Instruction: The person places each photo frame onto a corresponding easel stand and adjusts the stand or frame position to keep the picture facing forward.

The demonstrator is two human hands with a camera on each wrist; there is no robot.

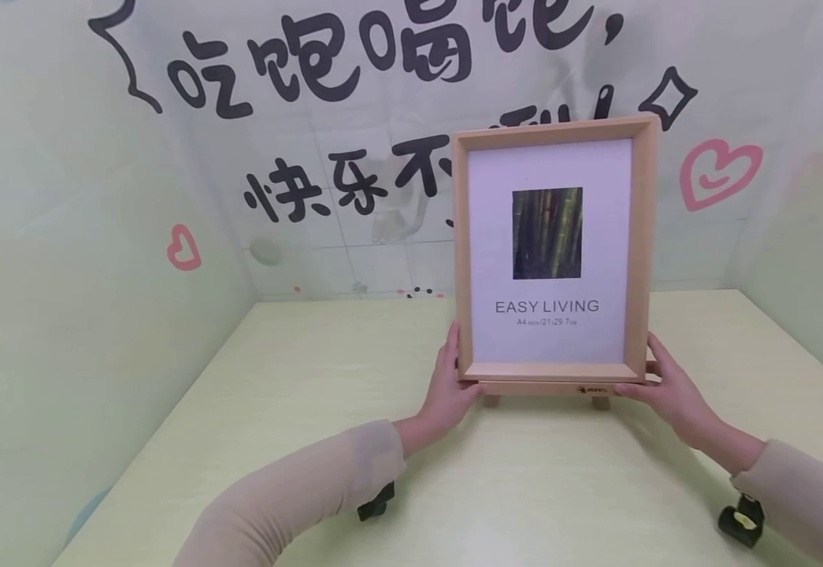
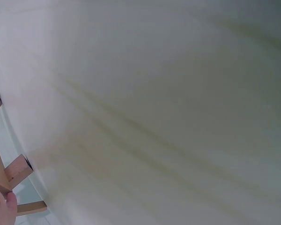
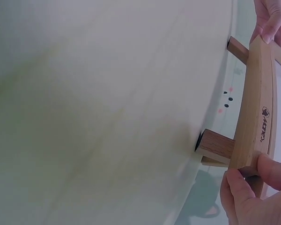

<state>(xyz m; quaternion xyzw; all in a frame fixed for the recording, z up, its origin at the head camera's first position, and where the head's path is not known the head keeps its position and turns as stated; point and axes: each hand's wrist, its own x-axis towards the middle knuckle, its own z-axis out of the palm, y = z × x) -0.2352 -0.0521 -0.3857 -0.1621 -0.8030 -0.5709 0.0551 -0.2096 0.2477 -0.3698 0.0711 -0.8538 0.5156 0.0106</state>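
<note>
A wooden picture frame (image 1: 553, 372) stands upright on the ledge (image 1: 546, 389) of a small wooden easel, holding a white sheet with a bamboo picture (image 1: 547, 233) and the words EASY LIVING. My left hand (image 1: 446, 398) grips the ledge's left end, its thumb in front and its fingers up beside the frame. At the other end, my right hand (image 1: 673, 394) pinches the ledge between thumb and fingers, which the right wrist view shows close up. Stubby easel legs (image 3: 216, 146) reach down to the table. The frame hides most of the easel.
The pale table (image 1: 312, 394) extends around the easel. Behind it hangs a white backdrop (image 1: 354, 260) with black lettering and pink hearts. Pale green walls (image 1: 64, 315) close in both sides. Black wrist devices (image 1: 741, 520) show under the sleeves.
</note>
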